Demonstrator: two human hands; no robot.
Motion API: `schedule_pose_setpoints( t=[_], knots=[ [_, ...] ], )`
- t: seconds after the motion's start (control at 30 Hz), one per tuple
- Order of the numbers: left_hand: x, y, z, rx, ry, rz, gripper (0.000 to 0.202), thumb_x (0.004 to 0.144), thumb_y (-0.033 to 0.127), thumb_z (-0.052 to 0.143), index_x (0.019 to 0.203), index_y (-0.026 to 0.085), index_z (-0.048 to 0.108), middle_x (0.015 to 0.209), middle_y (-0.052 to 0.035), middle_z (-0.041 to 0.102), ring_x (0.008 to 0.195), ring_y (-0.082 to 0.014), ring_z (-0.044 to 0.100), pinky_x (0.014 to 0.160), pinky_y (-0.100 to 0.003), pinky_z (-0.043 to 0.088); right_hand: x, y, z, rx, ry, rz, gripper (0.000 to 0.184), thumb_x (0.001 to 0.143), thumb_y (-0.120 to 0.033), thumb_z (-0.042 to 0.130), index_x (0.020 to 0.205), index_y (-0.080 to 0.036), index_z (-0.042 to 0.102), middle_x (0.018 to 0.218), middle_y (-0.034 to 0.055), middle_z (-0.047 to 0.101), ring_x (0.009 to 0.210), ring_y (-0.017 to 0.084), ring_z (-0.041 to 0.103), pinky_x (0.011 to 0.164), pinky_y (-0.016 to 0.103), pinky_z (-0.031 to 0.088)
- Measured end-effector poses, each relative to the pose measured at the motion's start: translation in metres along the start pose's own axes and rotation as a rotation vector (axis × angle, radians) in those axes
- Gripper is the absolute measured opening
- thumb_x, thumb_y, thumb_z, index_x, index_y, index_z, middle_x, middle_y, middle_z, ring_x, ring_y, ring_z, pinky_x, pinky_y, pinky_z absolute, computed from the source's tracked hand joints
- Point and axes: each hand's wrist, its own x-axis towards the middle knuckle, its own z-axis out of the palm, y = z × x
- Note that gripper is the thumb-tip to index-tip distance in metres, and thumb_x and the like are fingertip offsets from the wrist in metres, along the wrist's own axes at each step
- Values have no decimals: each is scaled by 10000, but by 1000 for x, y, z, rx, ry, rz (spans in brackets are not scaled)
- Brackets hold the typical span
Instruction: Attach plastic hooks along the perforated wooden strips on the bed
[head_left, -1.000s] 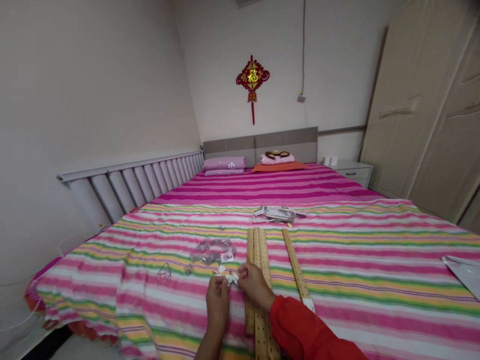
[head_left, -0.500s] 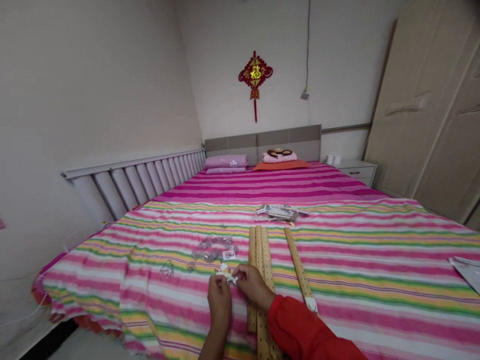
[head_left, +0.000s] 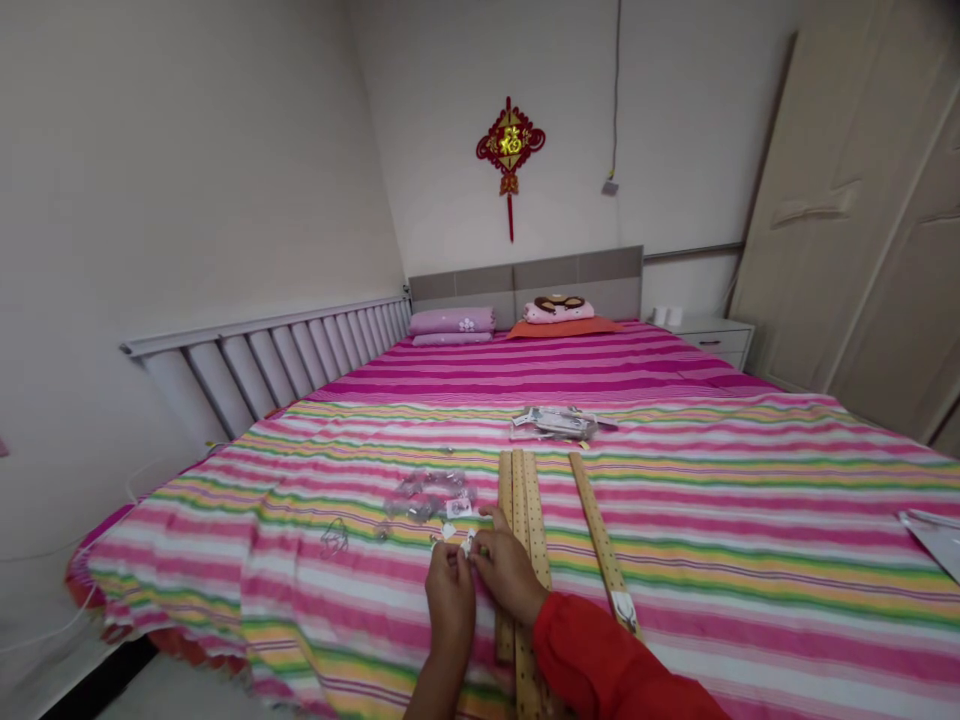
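Observation:
Over the near edge of a striped bed my left hand (head_left: 450,598) and my right hand (head_left: 511,574) are drawn together, both pinching a small white packet (head_left: 466,545) between the fingertips. My right arm wears a red sleeve (head_left: 600,665). Just right of my hands lie wooden slats with rows of holes (head_left: 523,520), and one more slat (head_left: 600,540) lies apart from them. Small clear plastic bags of hardware (head_left: 429,497) rest on the bedspread just beyond my left hand.
A pile of clear packets (head_left: 553,424) sits farther up the bed. Pillows (head_left: 450,322) lie at the headboard, a nightstand (head_left: 712,340) and wardrobe doors (head_left: 862,230) stand to the right. A flat grey sheet (head_left: 934,540) lies at the bed's right edge.
My hands have moved slightly closer together and a little farther up the bed, still working the small white packet. The view shifted slightly.

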Motion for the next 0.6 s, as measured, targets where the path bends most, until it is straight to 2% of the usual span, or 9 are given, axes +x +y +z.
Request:
schedule_pose_setpoints(
  t=[0.1, 0.17, 0.27, 0.33, 0.4, 0.5, 0.6],
  knots=[
    [5, -8, -1, -28, 74, -68, 120, 720, 318, 518, 677, 207, 513, 612, -19, 588, 580, -191, 582, 581, -321, 473, 0, 0, -1, 4, 10, 9, 179, 696, -30, 523, 635, -192, 569, 1165, 44, 514, 828, 151, 596, 699, 258, 426],
    [9, -15, -2, -168, 113, -217, 91, 702, 273, 547, 668, 193, 517, 596, -5, 581, 571, -177, 591, 593, -321, 498, 0, 0, -2, 6, 26, 20, 163, 705, -44, 533, 648, -190, 577, 1172, 44, 507, 817, 144, 587, 683, 248, 420],
    [15, -18, -5, -479, 122, -460, 74, 699, 209, 585, 680, 161, 533, 617, -6, 611, 592, -154, 634, 622, -298, 535, 0, 1, -5, 11, 19, 35, 143, 704, -70, 572, 636, -194, 596, 987, 32, 559, 789, 149, 572, 681, 241, 406],
    [15, -14, -8, -609, 99, -559, 71, 703, 172, 611, 700, 145, 545, 639, -20, 640, 618, -149, 658, 621, -274, 541, 1, 1, -7, 13, 23, 56, 180, 717, -73, 565, 586, -194, 589, 796, 17, 556, 737, 155, 559, 671, 246, 393],
    [13, -8, -10, -672, 69, -628, 89, 699, 138, 638, 714, 139, 551, 637, -26, 651, 624, -149, 671, 590, -249, 537, 1, 1, -8, 23, 48, 90, 230, 729, -70, 543, 537, -193, 571, 683, 7, 534, 684, 155, 541, 656, 254, 379],
    [7, 4, -13, -747, 36, -690, 124, 682, 118, 674, 728, 138, 560, 645, -22, 654, 629, -142, 676, 565, -217, 526, 4, -1, -8, 79, 96, 143, 213, 716, -78, 545, 542, -194, 583, 651, 8, 557, 679, 158, 538, 651, 256, 380],
    [-1, 16, -15, -819, -11, -692, 166, 656, 146, 718, 738, 142, 573, 669, -11, 651, 645, -120, 665, 578, -191, 517, 7, -4, -9, 201, 104, 197, 166, 749, -174, 545, 603, -186, 624, 623, 7, 594, 625, 156, 558, 588, 250, 407]
  ],
)
